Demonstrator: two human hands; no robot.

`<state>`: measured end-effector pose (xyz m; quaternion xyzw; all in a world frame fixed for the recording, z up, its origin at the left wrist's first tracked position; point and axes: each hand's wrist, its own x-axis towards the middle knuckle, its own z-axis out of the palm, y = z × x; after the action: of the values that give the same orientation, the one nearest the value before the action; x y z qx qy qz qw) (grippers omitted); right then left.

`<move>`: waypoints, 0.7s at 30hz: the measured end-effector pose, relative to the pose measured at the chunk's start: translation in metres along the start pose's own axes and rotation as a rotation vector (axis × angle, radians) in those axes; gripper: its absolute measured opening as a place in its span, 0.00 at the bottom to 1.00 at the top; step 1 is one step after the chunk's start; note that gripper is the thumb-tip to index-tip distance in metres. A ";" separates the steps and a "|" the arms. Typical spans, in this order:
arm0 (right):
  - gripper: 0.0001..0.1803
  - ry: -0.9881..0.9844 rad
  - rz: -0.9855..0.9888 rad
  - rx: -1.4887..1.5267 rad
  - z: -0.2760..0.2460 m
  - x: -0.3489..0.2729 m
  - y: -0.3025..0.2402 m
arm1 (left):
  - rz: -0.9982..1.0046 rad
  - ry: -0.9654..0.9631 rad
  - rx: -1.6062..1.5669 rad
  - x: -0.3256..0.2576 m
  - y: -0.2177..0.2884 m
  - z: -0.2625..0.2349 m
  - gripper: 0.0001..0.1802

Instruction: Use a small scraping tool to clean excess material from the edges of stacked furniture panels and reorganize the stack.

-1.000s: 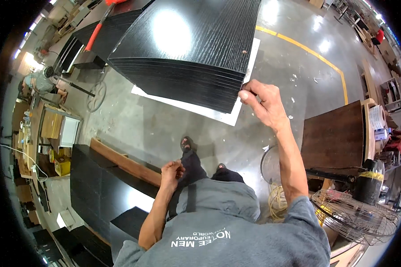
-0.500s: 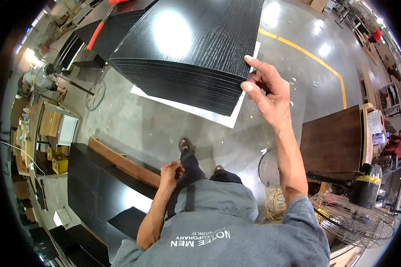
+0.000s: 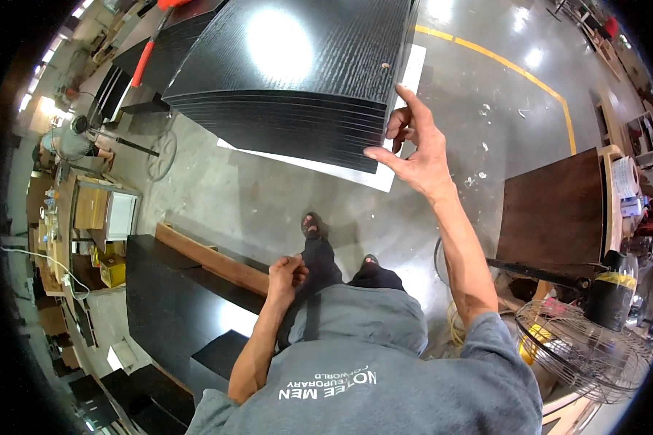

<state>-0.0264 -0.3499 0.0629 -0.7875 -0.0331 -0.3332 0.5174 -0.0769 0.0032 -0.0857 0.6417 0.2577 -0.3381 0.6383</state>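
A tall stack of glossy black wood-grain panels (image 3: 283,123) stands in front of me, above a white sheet or board (image 3: 408,80) that shows past its near and right sides. At the near right corner of the stack is my right hand (image 3: 421,148), its thumb by the panel edges. Its index finger reaches along the right side, apart from the thumb, while the other fingers bend inward. My left hand (image 3: 288,274) hangs low before my body, away from the stack. Its fingers are curled together; whatever they may hold is hidden.
A red-handled tool (image 3: 144,64) lies at the far left. Black panels (image 3: 167,297) and a wooden rail (image 3: 210,259) are at my left. On the right are a brown board (image 3: 551,206) and a wire-caged fan (image 3: 580,348). Another person (image 3: 69,143) is at the far left.
The stack now appears slightly lower and further left in view. My right hand has shifted left and down along its corner, with thumb and index finger further apart. The left hand stays curled.
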 end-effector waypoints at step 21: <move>0.21 -0.018 0.503 0.449 0.001 -0.057 -0.045 | 0.348 -0.454 -0.296 -0.094 0.127 0.156 0.11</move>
<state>-0.0876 -0.3118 0.0662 -0.6403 0.0850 -0.1725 0.7437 -0.0559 -0.1486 0.0745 0.4846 0.0416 -0.3173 0.8141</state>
